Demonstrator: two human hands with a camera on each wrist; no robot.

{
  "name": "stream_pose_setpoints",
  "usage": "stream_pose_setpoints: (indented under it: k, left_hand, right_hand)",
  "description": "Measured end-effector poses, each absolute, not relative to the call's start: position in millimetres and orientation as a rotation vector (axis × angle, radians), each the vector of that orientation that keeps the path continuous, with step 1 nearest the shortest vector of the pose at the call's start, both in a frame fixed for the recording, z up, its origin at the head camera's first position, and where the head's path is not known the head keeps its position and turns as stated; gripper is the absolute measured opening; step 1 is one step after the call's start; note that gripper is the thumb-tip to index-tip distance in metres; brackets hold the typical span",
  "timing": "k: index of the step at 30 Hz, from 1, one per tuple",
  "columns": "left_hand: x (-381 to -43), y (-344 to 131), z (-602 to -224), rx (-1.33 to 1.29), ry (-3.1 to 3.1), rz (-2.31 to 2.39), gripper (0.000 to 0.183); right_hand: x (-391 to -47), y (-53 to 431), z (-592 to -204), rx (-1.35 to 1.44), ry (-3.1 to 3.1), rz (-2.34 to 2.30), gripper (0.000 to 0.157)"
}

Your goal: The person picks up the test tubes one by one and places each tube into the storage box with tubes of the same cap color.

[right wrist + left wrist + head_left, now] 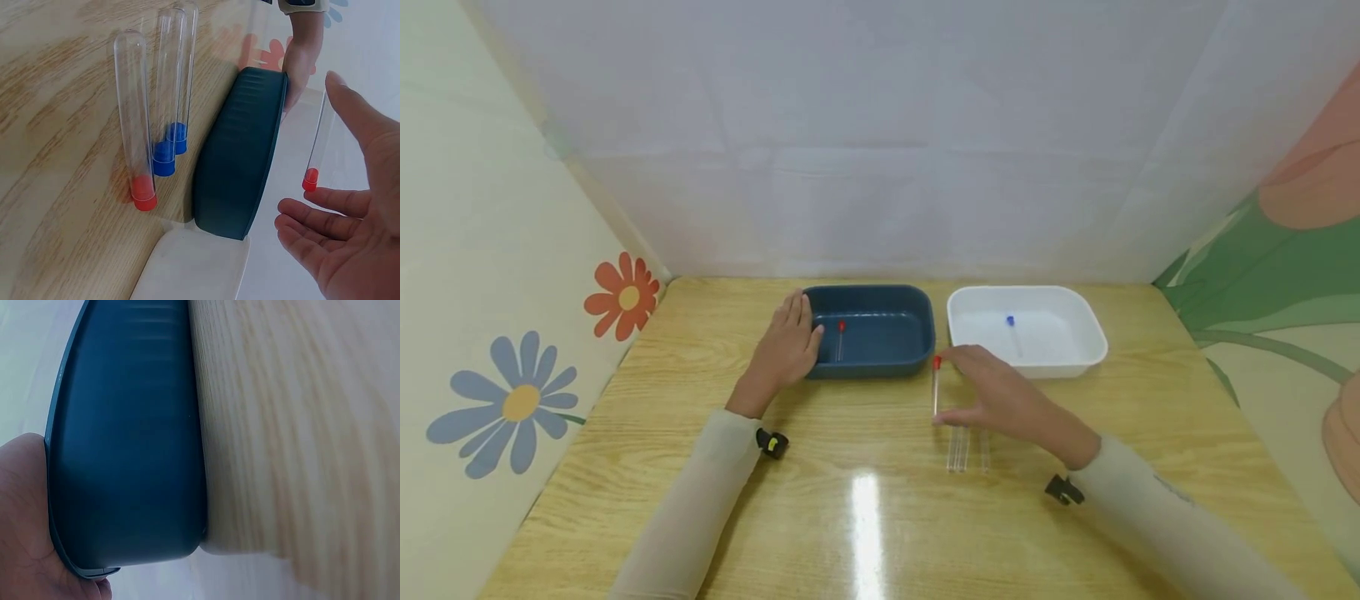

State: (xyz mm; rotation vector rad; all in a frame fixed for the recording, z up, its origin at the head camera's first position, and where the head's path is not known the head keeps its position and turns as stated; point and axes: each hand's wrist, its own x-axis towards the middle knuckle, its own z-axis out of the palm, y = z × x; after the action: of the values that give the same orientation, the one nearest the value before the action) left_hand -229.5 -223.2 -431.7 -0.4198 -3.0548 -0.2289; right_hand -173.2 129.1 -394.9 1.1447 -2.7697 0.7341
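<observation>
My right hand (1000, 396) pinches a red-capped test tube (320, 140) lengthwise, thumb at its rounded end and index finger at the cap, above the table in front of the gap between two basins. Below that hand, several clear test tubes (957, 450) lie on the table; the right wrist view shows a red cap (144, 194) and blue caps (164, 159) on them. At the left end of the dark blue basin (868, 369), my left hand (784, 346) holds the rim, thumb over the inner side. One red-capped tube (841, 337) lies inside that basin.
A white basin (1060, 369) stands to the right of the blue one, with a blue-capped tube (1014, 333) in it. Both basins are near the back of the wooden table (805, 500), before a white cloth wall (880, 200). Flower-patterned panels flank the table.
</observation>
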Motion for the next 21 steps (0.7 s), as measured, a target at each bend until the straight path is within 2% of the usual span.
stream_pose_setpoints:
  k: [11, 21]
  left_hand:
    - [-229.9, -222.6, -432.6, -0.418, -3.051, -0.221, 0.065]
    - [-229.3, -223.0, -431.1, -0.423, -3.053, -0.210, 0.065]
  right_hand:
    - [-173.4, 120.4, -389.8, 1.165, -2.734, 0.727, 0.082]
    - [-176.8, 109.3, -385.6, 1.143, -2.758, 0.654, 0.092]
